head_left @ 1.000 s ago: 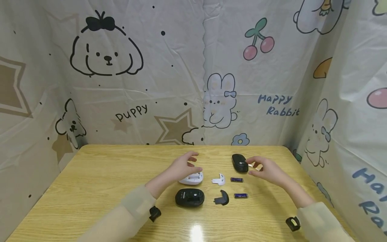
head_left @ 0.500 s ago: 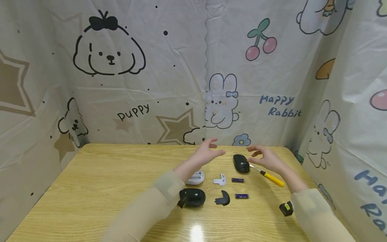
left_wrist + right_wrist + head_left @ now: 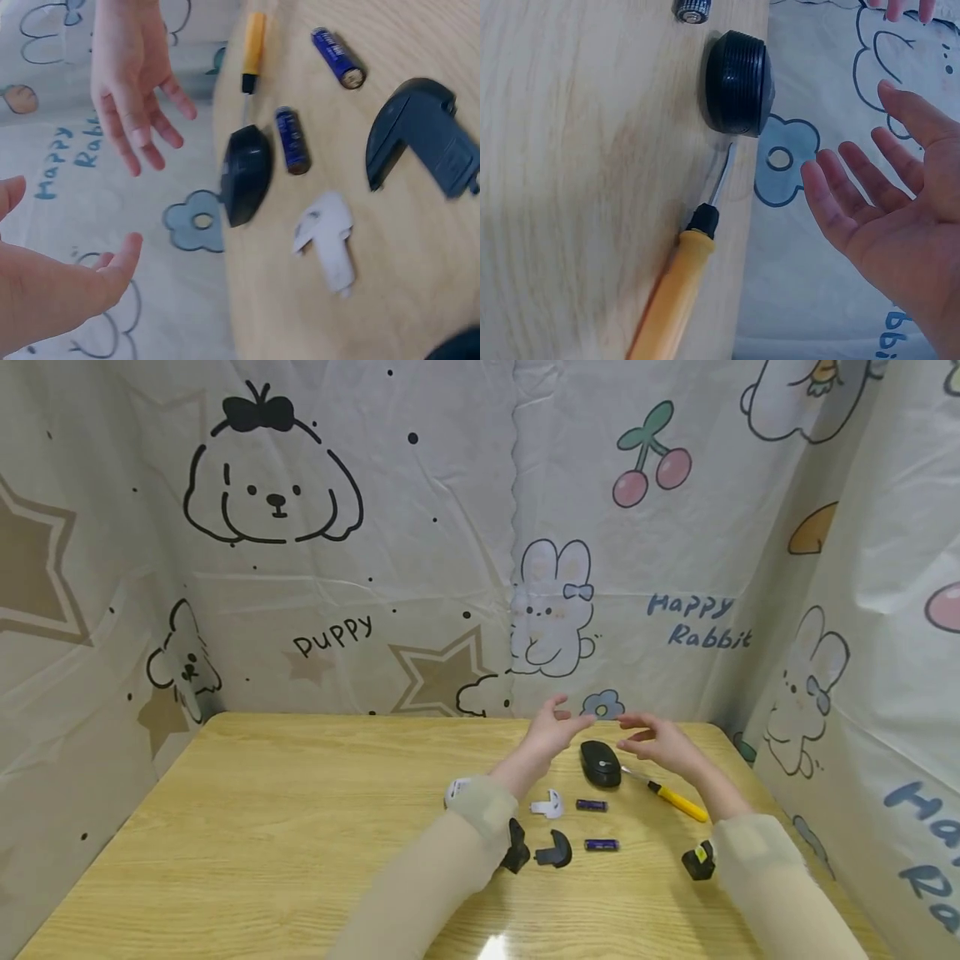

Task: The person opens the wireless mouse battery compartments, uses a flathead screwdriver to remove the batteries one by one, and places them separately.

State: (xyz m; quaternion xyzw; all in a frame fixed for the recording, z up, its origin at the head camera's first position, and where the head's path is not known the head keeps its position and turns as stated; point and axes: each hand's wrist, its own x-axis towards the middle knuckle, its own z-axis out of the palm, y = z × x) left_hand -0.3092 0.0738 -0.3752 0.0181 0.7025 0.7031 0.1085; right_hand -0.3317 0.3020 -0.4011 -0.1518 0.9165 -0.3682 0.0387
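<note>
Above the far side of the table, my left hand (image 3: 551,733) hovers with relaxed, spread fingers, holding nothing. Facing it from the right is my right hand (image 3: 660,745), also empty, its fingers loosely bent in the right wrist view. Just below and between the hands lies a black computer mouse (image 3: 600,764), touched by neither. A screwdriver with a yellow handle (image 3: 678,802) lies to its right, the metal tip pointing at the mouse. Nearer to me are two dark blue batteries (image 3: 592,806), a white battery cover (image 3: 547,804) and a black battery cover (image 3: 555,850).
A white mouse (image 3: 455,791) shows partly behind my left sleeve, which hides the rest of it. The wooden table (image 3: 300,827) ends at a printed curtain (image 3: 420,568) at the back and sides. A black wrist camera (image 3: 699,860) sits under the right sleeve.
My left hand has moved right and away from me, from above the white mouse toward the right hand. The right hand has risen slightly off the black mouse, uncovering the screwdriver.
</note>
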